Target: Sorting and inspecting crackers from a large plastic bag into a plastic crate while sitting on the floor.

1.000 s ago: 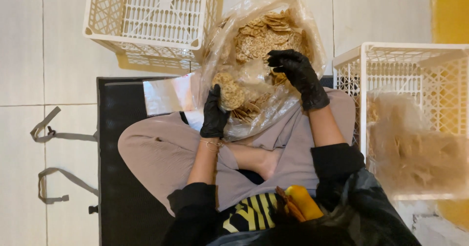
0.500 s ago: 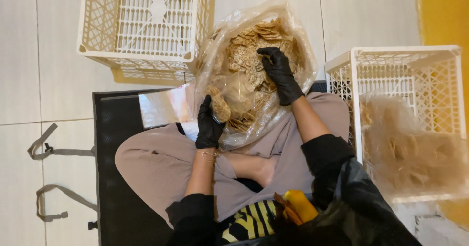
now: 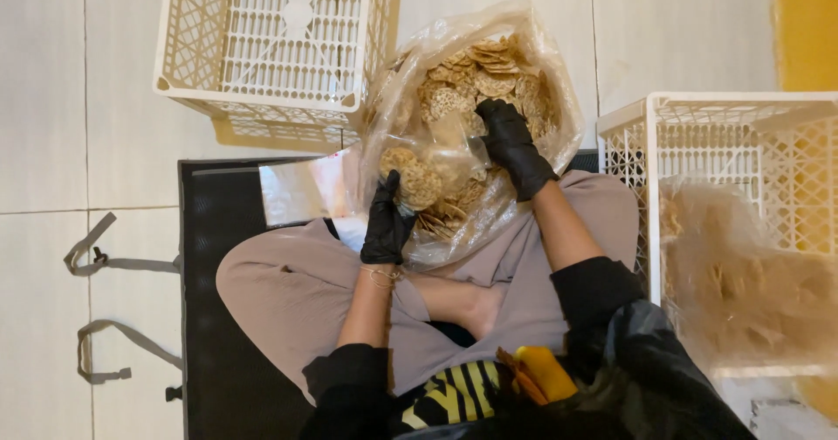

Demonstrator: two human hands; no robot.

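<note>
I note the black-gloved left hand (image 3: 387, 222) pinching a stack of round brown crackers (image 3: 415, 181), the right hand (image 3: 511, 143) curled inside the clear plastic bag (image 3: 471, 126), still mostly full; white lattice crate (image 3: 275, 43) empty.

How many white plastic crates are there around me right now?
2. One white crate sits on the floor ahead, left of the bag of crackers; the other crate stands at the right, holding filled bags.

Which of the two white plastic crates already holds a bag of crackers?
The white crate on the right, beside the person's right knee: a filled clear bag lies inside it. The crate at the top left shows only its bare lattice.
</note>
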